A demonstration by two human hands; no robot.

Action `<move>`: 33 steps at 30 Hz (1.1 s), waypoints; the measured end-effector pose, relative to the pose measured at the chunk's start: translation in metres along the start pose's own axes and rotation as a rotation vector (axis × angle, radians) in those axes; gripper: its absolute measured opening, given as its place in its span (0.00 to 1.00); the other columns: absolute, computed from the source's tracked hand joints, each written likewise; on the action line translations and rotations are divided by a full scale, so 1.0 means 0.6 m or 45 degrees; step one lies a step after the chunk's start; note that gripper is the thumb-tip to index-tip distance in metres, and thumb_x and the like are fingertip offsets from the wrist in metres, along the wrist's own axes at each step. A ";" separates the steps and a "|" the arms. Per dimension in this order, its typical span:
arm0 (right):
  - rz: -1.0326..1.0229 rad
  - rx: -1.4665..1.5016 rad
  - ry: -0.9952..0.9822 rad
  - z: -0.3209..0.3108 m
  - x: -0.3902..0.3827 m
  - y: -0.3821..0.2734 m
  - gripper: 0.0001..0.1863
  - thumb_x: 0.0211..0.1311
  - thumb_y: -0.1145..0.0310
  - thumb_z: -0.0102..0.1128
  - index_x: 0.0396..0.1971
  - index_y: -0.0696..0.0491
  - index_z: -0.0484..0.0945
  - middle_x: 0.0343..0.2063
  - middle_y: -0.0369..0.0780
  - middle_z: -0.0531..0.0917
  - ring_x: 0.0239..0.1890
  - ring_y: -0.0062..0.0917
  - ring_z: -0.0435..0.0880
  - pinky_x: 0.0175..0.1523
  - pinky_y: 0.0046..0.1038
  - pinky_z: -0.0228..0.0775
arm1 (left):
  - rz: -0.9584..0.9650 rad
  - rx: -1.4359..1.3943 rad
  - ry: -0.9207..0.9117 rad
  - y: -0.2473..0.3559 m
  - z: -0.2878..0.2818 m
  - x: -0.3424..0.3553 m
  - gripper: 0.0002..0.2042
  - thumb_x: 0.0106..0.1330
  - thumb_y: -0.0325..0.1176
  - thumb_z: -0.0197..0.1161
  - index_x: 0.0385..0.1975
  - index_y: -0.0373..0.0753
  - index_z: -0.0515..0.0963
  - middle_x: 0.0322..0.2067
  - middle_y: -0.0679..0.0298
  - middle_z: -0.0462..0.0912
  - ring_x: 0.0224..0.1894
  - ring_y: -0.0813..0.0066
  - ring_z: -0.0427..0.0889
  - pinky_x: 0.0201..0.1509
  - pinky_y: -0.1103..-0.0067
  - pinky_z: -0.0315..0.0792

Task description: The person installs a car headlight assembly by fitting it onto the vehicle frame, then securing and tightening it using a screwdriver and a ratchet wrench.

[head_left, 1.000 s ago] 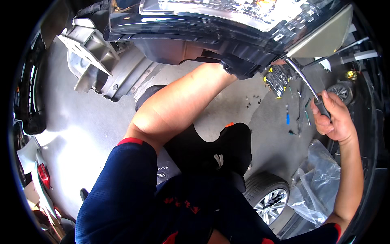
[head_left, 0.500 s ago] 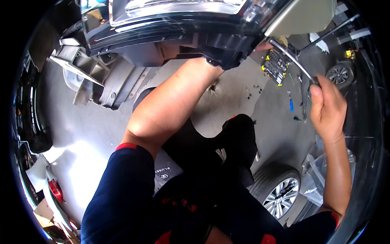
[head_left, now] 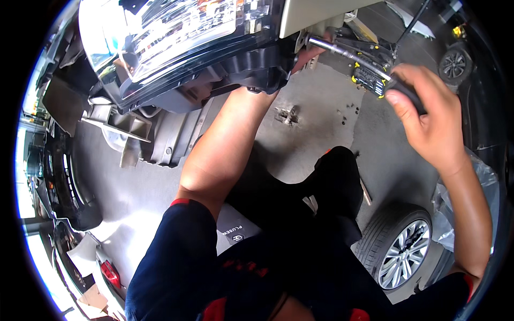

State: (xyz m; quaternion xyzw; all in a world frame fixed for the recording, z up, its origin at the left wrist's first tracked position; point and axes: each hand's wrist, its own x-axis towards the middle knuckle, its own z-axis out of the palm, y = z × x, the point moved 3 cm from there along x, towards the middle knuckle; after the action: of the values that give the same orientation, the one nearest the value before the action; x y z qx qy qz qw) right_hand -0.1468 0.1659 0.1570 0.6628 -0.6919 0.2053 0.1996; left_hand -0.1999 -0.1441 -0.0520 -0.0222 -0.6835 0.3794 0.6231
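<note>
My right hand point(head_left: 428, 115) is closed around the black handle of a ratchet wrench point(head_left: 348, 53). Its chrome shaft slopes up and left, ending at the corner beneath a pale body panel point(head_left: 332, 13). Reaching up under the headlight point(head_left: 187, 32), my left forearm point(head_left: 225, 144) passes behind its black lower housing point(head_left: 257, 69). Only a shadowed part of my left hand point(head_left: 306, 58) shows past the housing, close to the wrench's far end. Its fingers are mostly hidden, and so is whatever they touch.
A wheel point(head_left: 404, 246) lies by my right leg, with clear plastic sheeting point(head_left: 466, 198) beyond it. An open tool set point(head_left: 369, 79) rests on the floor past the wrench. Removed car parts point(head_left: 118, 125), a bumper point(head_left: 69, 182) and a red tail light point(head_left: 110, 274) are on the left.
The view has shifted, bringing the headlight lower and leftward. The wrench handle has swung up, and its shaft lies flatter than before. My left arm stays under the housing.
</note>
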 end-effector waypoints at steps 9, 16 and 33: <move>-0.058 -0.033 -0.057 0.017 0.013 0.023 0.17 0.72 0.57 0.60 0.45 0.57 0.80 0.21 0.41 0.78 0.17 0.33 0.76 0.24 0.31 0.71 | 0.494 0.755 -0.045 0.005 0.012 0.068 0.30 0.69 0.45 0.65 0.68 0.42 0.66 0.63 0.53 0.72 0.65 0.56 0.70 0.73 0.57 0.60; 1.364 1.341 -0.909 0.014 0.027 0.046 0.29 0.78 0.44 0.46 0.42 0.59 0.80 0.15 0.30 0.68 0.12 0.11 0.61 0.16 0.17 0.49 | 0.919 1.284 -0.117 0.006 -0.045 0.090 0.28 0.71 0.45 0.62 0.67 0.41 0.65 0.63 0.54 0.71 0.65 0.56 0.70 0.72 0.56 0.61; 1.400 1.704 -0.857 0.026 0.005 0.065 0.23 0.77 0.51 0.53 0.43 0.61 0.78 0.18 0.31 0.71 0.16 0.13 0.63 0.20 0.19 0.53 | 1.866 2.656 -0.409 -0.066 -0.178 0.135 0.25 0.76 0.45 0.55 0.67 0.41 0.63 0.63 0.54 0.68 0.65 0.56 0.69 0.70 0.54 0.64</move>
State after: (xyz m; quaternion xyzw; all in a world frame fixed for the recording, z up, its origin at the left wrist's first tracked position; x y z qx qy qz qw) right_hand -0.1861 0.1561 0.1447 0.2433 -0.6679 0.4243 -0.5609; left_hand -0.1076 -0.0793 0.0302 0.1504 0.0400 0.9831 -0.0966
